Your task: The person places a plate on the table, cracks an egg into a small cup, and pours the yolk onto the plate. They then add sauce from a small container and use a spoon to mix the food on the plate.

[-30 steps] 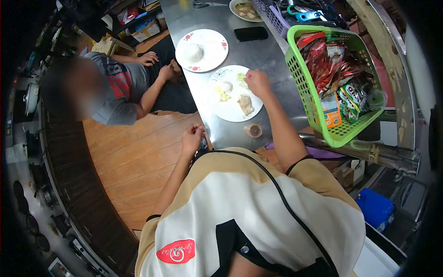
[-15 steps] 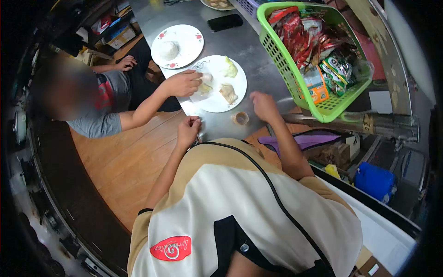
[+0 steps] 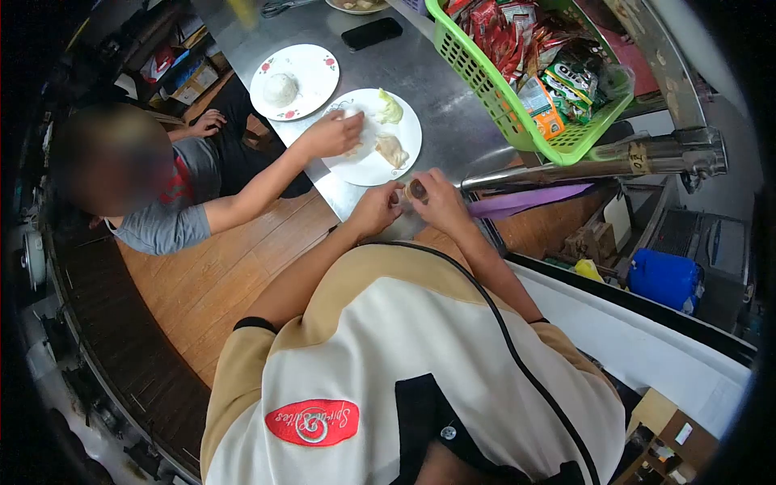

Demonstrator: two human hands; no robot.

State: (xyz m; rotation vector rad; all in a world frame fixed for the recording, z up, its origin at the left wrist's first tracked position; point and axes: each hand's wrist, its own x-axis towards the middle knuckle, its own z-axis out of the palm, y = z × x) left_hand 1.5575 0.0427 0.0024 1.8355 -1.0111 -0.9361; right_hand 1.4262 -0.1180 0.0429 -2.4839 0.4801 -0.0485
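Note:
My right hand [image 3: 439, 198] grips a small round cup [image 3: 418, 190] with brown contents, just below the middle plate. My left hand [image 3: 377, 210] is against the cup's left side, its fingers closed near the rim; what they hold, if anything, is too small to tell. The middle white plate [image 3: 362, 171] bears a pale folded food piece [image 3: 391, 151] and a green leafy piece [image 3: 389, 108]. Another person's hand [image 3: 335, 134] reaches over that plate's left part, hiding some of the food there.
A flowered plate [image 3: 315, 69] with a mound of rice [image 3: 280, 90] lies beyond. A black phone [image 3: 372, 34] rests on the metal table [image 3: 436, 97]. The green basket [image 3: 485, 97] of packets stands at the right. A person [image 3: 162, 194] sits at the left.
My right hand has moved left onto the cup, now lifted and tilted. My left hand has moved right to meet it. The other person's hand has risen slightly over the plate. The view has shifted.

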